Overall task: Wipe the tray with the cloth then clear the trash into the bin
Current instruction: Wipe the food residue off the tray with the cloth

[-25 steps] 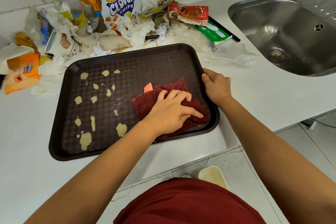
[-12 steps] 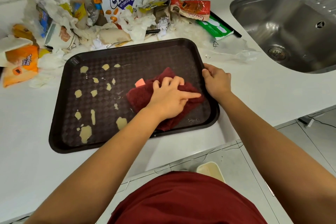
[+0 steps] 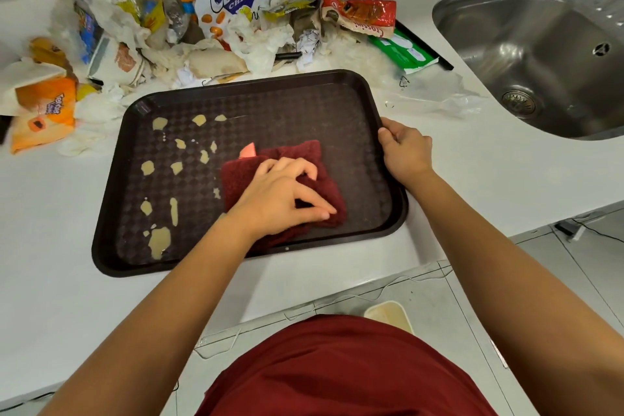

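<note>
On the white counter, the tray [image 3: 388, 179] is steadied by the right hand [image 3: 407, 152] gripping its right rim; the left hand [image 3: 280, 199] bunches the cloth [image 3: 290, 154] near-right. Dragging it left may smear the yellow spills [image 3: 158, 240] rather than lifting them.

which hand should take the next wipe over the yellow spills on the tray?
Left. The left hand already grips the cloth on the tray, right beside the yellow spills on its left half. The right hand grips the tray's right rim, steadying it, on the far side from the spills.
</note>
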